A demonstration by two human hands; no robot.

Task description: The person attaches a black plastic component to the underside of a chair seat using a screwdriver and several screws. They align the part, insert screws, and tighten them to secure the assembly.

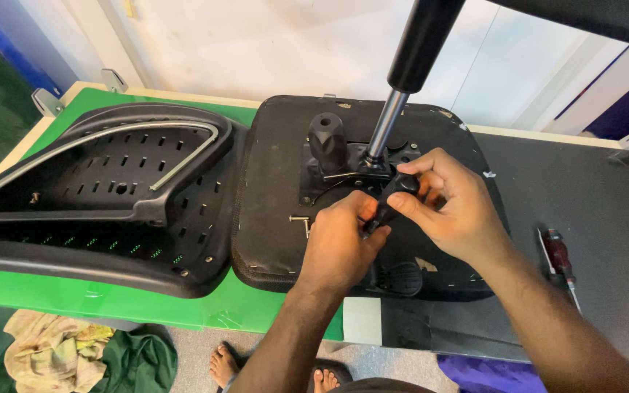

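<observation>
While both my hands meet over the upturned chair seat (pixel 271 189), I work a black lever (pixel 391 200) that sticks out from the metal mechanism plate (pixel 343 164) bolted to the underside of the seat. My left hand (pixel 340 244) is curled closed around the lower end of the lever, near where it points toward me. My right hand (pixel 449 204) pinches the upper end of the lever between thumb and fingers, just beside the base of the gas cylinder (pixel 402 94) that rises from the plate.

To do this well, I judge I should keep the lever lined up with its seat in the plate, steady the low end with my left hand, and let my right do the fine guiding, with no force until it sits true. A round black knob (pixel 327 138) stands just left of the cylinder, and I should keep my knuckles off it.

A small hex key (pixel 301 222) lies on the seat near my left hand. A red-handled screwdriver (pixel 558 255) rests well apart on the dark table (pixel 606 189) to my right. The black plastic backrest (pixel 111 189) lies on the green board (pixel 111 298) to my left.
</observation>
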